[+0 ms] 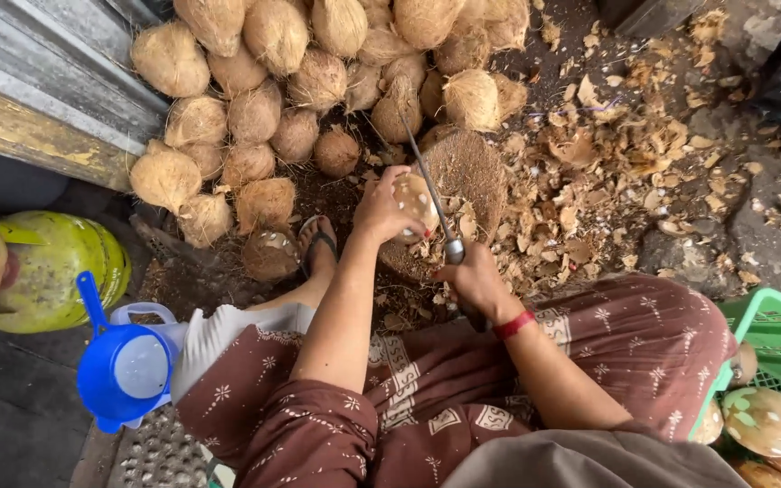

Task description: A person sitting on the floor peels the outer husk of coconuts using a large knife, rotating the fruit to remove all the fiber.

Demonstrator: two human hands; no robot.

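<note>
My left hand [381, 210] grips a partly peeled coconut [416, 201], pale with brown patches, and steadies it on a round wooden chopping block [472, 167]. My right hand [476, 278] is closed round the handle of a long knife [428, 188], whose thin blade runs up past the coconut's right side. A red band sits on my right wrist. My sandalled foot [318, 242] rests just left of the block.
A heap of husked brown coconuts [255, 108] fills the upper left. Shell chips [607, 163] litter the ground to the right. A green crate [775, 348] at lower right holds peeled coconuts. A blue scoop [124, 366] and a green gas cylinder [56, 267] stand at left.
</note>
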